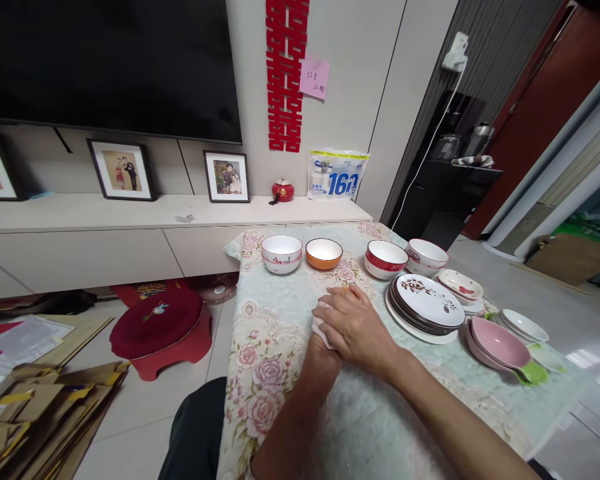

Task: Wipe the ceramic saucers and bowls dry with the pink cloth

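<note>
My two hands are pressed together above the table, in front of the bowls. My right hand (355, 323) lies on top, its fingers wrapped over the left and closed on a thin white wipe (323, 331). The wipe shows only at its edges, against the left hand. Under it is my left hand (325, 350), its fingers mostly hidden. Nearest beyond them stand an orange bowl (324, 251) with a white inside and a pair of stacked white patterned bowls (281, 257). Right of the hands sits a stack of flower-patterned plates (427, 303).
The floral tablecloth (265, 380) covers the table. More bowls stand at the right: red-rimmed ones (386, 259), white ones (427, 255), pink ones (500, 343). Behind is a low cabinet (260, 212) with a wipes pack (336, 177). A red stool (160, 330) stands left.
</note>
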Motion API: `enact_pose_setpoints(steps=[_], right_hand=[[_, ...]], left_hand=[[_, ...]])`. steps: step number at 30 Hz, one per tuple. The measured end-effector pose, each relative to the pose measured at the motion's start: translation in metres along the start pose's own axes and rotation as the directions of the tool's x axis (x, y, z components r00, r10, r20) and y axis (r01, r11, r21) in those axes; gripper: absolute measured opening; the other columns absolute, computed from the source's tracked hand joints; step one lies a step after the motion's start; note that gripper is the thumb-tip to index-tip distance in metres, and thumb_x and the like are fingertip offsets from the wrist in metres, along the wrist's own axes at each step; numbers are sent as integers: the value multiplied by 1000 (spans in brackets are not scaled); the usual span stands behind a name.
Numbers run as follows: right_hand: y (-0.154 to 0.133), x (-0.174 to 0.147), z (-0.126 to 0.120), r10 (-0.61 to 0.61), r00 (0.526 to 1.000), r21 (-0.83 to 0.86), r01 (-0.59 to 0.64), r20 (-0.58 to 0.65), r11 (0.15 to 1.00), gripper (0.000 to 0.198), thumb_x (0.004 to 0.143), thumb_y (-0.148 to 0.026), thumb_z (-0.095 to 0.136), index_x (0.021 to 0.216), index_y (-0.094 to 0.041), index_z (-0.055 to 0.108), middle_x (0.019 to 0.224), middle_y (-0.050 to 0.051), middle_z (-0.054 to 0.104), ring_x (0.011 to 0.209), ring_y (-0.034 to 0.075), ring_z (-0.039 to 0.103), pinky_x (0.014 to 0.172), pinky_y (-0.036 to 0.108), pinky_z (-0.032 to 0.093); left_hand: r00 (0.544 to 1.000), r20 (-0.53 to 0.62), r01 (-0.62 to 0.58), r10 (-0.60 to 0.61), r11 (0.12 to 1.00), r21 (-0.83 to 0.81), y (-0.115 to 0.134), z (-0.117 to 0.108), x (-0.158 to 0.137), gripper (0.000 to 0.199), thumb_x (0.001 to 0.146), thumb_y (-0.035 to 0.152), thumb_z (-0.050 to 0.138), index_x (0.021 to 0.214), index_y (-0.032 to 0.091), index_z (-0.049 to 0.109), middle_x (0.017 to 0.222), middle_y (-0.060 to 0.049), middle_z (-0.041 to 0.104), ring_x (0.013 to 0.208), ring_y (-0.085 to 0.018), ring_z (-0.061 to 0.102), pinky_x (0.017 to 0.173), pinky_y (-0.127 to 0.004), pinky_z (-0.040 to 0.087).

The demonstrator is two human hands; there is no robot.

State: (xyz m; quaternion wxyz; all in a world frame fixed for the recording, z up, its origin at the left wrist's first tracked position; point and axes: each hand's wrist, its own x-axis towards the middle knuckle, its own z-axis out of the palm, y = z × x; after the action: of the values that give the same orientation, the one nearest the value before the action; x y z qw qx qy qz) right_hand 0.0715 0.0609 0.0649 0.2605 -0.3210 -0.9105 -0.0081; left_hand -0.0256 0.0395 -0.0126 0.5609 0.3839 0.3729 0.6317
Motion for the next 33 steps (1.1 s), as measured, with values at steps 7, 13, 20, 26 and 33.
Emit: enact_pose_setpoints(steps=[7, 13, 20, 26, 33], right_hand=[[59, 1, 6, 417, 870, 214, -369, -265, 905, 32, 96, -36, 47, 102, -23, 75, 108, 10, 64, 108, 28, 54, 97, 49, 43], [54, -22, 35, 565, 666, 349, -444, -487, 825, 32, 96, -35, 45, 106, -17, 69, 93, 10, 62, 90, 25, 59, 84, 42, 49], [25, -41, 34, 410, 730, 211, -353, -547, 911, 21, 95, -24, 51, 105, -17, 68, 98, 11, 65, 96, 24, 61, 85, 41, 51], [16, -34, 16, 258, 849, 163, -205, -461, 965, 20, 95, -17, 53, 108, -20, 68, 101, 8, 70, 98, 21, 63, 87, 36, 52], [24, -35, 15, 306, 864, -5, -335, -399, 942, 21, 95, -18, 48, 100, -15, 68, 88, 11, 71, 86, 25, 66, 76, 38, 53]], left_hand=[[980, 198, 81, -35, 970, -229, 12, -1, -9, 50, 68, 26, 80, 113, 14, 61, 97, -6, 74, 89, -25, 68, 84, -36, 52], [996, 72, 82, -55, 886, -456, 17, 3, -5, 61, 62, 21, 83, 118, 13, 59, 107, -10, 74, 108, -28, 65, 94, -37, 48], [994, 72, 106, -80, 829, -550, 14, 4, -4, 58, 67, 17, 81, 121, 15, 60, 114, -12, 73, 120, -29, 59, 103, -39, 42], [994, 101, 88, -36, 820, -566, 17, 7, -3, 54, 68, 16, 80, 119, 16, 63, 120, -12, 71, 123, -29, 57, 107, -40, 40], [998, -20, 44, -64, 847, -529, 17, 4, -4, 61, 63, 18, 83, 121, 15, 62, 109, -11, 74, 118, -31, 61, 104, -42, 42]])
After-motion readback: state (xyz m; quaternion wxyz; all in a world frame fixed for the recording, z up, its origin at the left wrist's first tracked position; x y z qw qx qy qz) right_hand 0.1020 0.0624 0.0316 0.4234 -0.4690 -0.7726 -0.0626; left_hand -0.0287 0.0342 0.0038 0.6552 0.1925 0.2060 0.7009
